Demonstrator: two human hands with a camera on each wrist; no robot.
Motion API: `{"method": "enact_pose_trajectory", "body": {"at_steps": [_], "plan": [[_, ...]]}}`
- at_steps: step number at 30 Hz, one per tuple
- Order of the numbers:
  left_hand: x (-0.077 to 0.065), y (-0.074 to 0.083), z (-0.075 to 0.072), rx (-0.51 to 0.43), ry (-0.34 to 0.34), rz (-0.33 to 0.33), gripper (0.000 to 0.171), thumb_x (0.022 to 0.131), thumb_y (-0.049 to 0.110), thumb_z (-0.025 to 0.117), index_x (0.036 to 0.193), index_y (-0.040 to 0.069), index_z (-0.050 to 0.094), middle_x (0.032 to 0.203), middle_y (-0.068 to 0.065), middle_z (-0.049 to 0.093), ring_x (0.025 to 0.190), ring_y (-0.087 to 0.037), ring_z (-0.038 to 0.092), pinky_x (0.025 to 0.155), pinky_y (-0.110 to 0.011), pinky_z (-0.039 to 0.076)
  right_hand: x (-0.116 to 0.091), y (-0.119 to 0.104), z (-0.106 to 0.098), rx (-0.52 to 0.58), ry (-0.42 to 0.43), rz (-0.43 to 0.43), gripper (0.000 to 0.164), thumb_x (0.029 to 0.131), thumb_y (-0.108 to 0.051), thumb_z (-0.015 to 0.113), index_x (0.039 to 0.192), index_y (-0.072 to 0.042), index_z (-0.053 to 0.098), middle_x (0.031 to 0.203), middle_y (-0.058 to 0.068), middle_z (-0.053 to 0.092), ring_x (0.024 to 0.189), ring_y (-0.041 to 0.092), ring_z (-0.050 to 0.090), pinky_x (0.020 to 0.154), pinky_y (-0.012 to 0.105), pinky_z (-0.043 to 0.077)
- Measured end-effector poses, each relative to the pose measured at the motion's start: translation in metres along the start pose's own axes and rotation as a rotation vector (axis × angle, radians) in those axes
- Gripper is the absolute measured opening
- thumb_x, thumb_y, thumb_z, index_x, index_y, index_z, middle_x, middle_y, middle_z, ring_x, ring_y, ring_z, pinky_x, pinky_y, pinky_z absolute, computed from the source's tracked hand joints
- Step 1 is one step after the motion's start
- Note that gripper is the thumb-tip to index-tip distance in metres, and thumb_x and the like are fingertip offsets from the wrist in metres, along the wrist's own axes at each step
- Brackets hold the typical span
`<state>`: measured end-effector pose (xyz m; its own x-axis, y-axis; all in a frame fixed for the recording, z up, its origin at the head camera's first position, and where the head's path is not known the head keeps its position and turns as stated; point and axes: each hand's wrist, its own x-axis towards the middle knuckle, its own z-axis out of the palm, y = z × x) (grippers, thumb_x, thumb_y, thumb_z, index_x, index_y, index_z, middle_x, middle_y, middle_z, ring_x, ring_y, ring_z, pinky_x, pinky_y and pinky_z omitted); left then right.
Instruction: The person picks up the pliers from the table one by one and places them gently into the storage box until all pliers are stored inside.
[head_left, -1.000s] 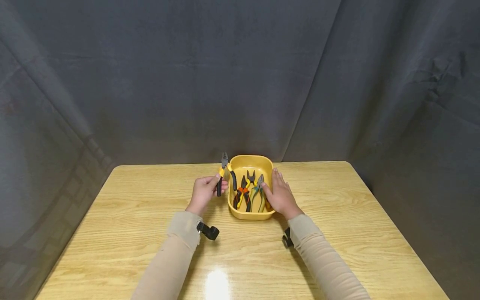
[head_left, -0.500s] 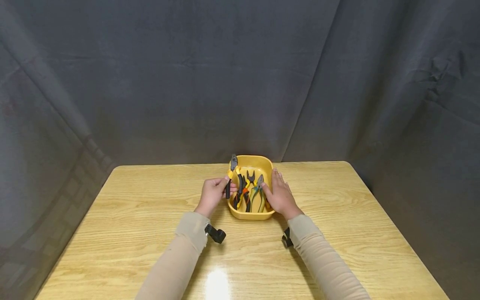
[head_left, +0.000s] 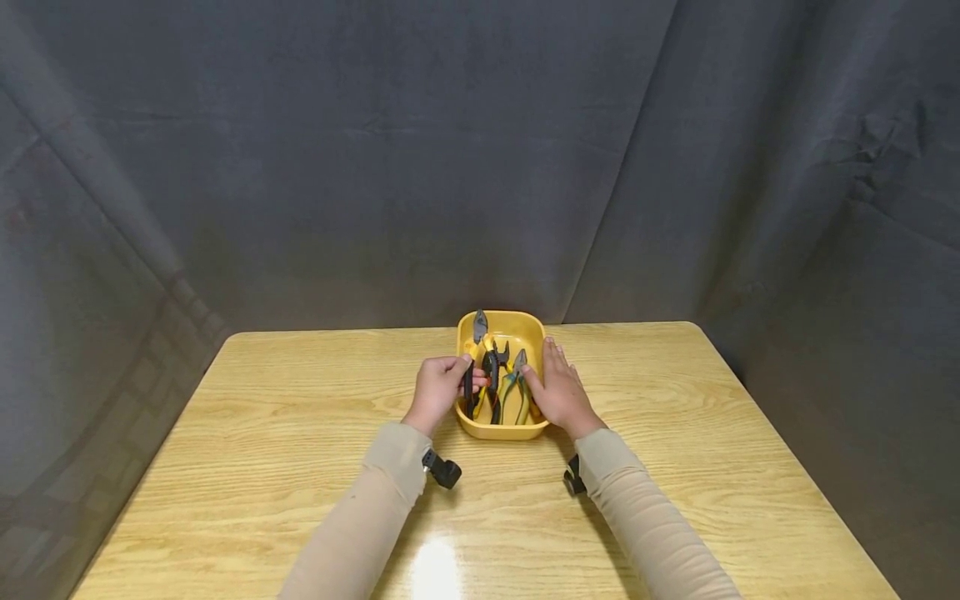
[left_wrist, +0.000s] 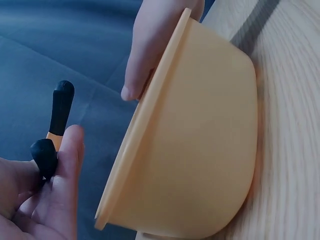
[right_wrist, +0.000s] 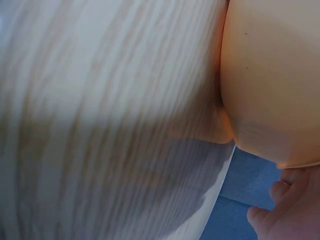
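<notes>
My left hand pinches a handle of combination pliers with black-and-yellow grips. These pliers are over the left part of a yellow plastic tub, jaws pointing away from me; in the left wrist view their black handle ends show above the rim. My right hand holds the tub's right side, thumb over the rim and fingers along the outer wall. Inside lie green-and-yellow pliers and black-jawed pliers. Another pair with black and orange grips is partly hidden behind my left hand and the held pliers.
The tub stands near the back edge of a wooden table. Dark grey cloth hangs behind and at both sides. Each wrist bears a small black camera.
My left hand has carried the pliers rightward, from beside the tub's left rim to over its left part. My right hand and the tub have stayed still.
</notes>
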<state>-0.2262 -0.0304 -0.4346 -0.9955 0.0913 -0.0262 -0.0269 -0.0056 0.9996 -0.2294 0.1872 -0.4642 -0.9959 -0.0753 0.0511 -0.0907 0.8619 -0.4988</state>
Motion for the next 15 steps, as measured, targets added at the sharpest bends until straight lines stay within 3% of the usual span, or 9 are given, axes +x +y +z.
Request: {"method": "enact_pose_trajectory", "body": {"at_steps": [15], "plan": [[0.0002,-0.0082,0.0084,0.091,-0.023,0.016,0.036,0.107,0.016,0.053,0.105,-0.015,0.071,0.090,-0.021,0.075,0.079,-0.023,0.076,0.069,-0.028,0.061,0.0001,-0.0011,0.0000,-0.007,0.007,0.005,0.075,0.110,-0.045,0.031,0.161,0.003,0.003,0.168,0.022,0.006,0.154,0.041,0.007,0.121,0.061,0.011]]}}
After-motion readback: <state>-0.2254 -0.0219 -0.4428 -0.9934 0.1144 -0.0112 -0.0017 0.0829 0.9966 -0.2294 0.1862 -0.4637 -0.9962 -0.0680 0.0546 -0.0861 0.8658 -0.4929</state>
